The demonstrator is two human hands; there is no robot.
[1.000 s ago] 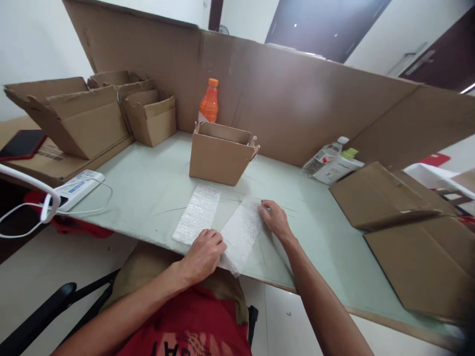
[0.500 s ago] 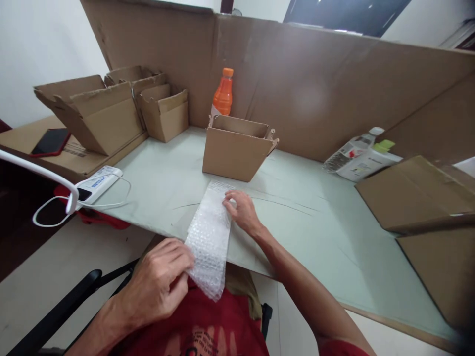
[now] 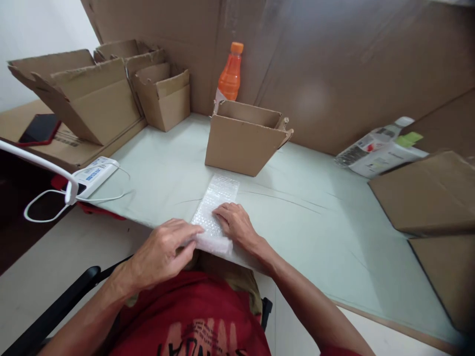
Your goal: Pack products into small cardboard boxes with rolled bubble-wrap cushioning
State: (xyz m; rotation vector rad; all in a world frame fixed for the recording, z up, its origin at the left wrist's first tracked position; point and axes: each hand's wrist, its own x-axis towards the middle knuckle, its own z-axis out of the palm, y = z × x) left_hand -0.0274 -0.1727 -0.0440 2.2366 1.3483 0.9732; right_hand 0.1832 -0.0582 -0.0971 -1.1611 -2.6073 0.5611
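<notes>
Both hands are on the bubble wrap strip [image 3: 215, 212] at the near edge of the bench [image 3: 315, 207]. The left hand [image 3: 163, 252] pinches the strip's near end, fingers curled over it. The right hand [image 3: 235, 225] lies flat and open on the wrap just beyond, pressing it down.

Change noted: a second ago two strips lay side by side, one under each hand. Half a second ago they had been brought together, the near end hanging off the bench edge toward the lap. That end is now turned up onto the bench and looks thickened into a fold or the start of a roll; the view does not settle which, nor whether both strips are in the stack.

Judgement: the wrap is being doubled over or rolled from the near end, early in that step.

Surroundings: an open cardboard box [image 3: 243, 141] stands just beyond the fingertips, past the far end of the strip, with an orange bottle [image 3: 230, 74] behind it. More folded boxes [image 3: 111, 89] lie well off to the left; a power strip [image 3: 94, 173] sits left of the left hand.
</notes>
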